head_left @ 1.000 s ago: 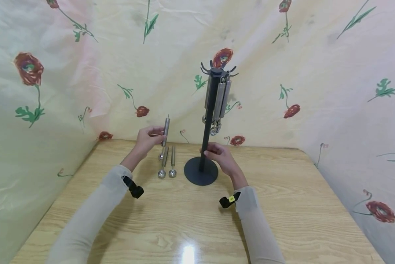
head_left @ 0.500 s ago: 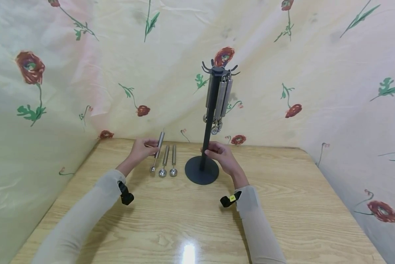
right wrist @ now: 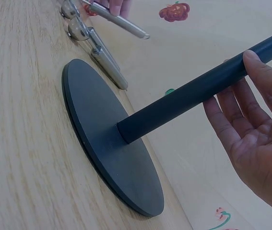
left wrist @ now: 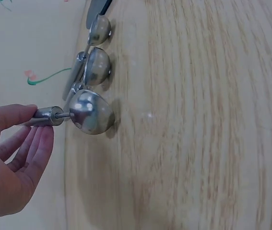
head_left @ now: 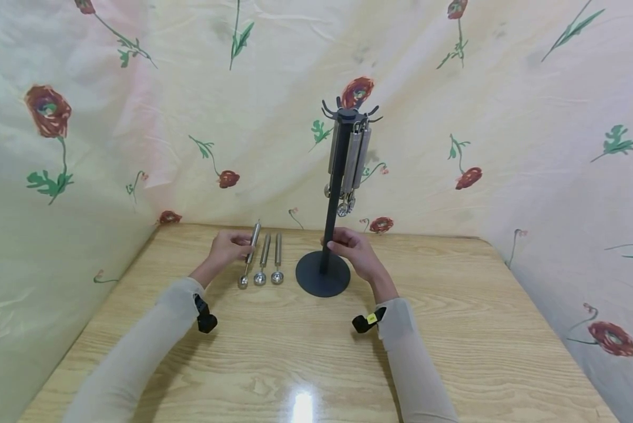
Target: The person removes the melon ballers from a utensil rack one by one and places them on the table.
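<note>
My left hand [head_left: 229, 248] pinches the tubular handle of a steel melon baller [left wrist: 91, 113] between thumb and fingers. The handle slants up, and its round bowl is low, right at the tabletop. Two similar melon ballers, a middle one [head_left: 264, 258] and a right one [head_left: 277, 258], lie side by side to its right, bowls toward me. My right hand [head_left: 352, 249] holds the black pole of a hook stand [right wrist: 174, 103] just above its round base, thumb on the near side and fingers behind. The stand is upright on the table.
Several steel utensils [head_left: 352, 158] with tubular handles hang from the hooks at the top of the stand. The wooden table [head_left: 316, 346] ends at the back against a flower-printed cloth [head_left: 274, 117], which also rises at both sides.
My left hand has moved left and down with the melon baller, bringing its bowl from behind the other two to their left. My right hand keeps its hold on the pole.
</note>
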Tool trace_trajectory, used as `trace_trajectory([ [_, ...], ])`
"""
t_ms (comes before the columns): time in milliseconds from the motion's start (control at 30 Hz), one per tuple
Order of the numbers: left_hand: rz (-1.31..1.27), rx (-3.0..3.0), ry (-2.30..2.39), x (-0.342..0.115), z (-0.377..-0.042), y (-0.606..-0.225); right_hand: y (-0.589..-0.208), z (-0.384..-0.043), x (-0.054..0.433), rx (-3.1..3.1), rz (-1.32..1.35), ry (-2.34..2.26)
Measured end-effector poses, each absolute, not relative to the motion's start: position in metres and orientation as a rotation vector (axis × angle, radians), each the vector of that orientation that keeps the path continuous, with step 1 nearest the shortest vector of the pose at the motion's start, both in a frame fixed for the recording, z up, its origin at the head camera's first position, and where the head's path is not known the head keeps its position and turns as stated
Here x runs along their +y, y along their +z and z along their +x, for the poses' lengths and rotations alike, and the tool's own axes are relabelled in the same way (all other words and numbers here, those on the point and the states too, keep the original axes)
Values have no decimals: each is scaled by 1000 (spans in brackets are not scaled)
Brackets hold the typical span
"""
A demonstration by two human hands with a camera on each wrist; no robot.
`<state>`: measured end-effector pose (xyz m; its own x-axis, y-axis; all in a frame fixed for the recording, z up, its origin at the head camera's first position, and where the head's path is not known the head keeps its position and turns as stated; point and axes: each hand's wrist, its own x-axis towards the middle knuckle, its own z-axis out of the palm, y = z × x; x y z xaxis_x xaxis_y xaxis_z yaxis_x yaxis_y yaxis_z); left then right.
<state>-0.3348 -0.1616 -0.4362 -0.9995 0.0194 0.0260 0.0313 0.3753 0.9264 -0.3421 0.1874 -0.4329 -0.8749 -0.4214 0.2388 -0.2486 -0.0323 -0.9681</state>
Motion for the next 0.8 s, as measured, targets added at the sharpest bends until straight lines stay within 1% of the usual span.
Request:
trace_trajectory([
  [533, 177, -2628, -1750, -160, -345, -450, -435, -343, 188, 2116, -718, -2032],
  [800, 215, -2623, -1716, -159, -349, -457, -435, -343, 188, 2110, -724, -2025],
])
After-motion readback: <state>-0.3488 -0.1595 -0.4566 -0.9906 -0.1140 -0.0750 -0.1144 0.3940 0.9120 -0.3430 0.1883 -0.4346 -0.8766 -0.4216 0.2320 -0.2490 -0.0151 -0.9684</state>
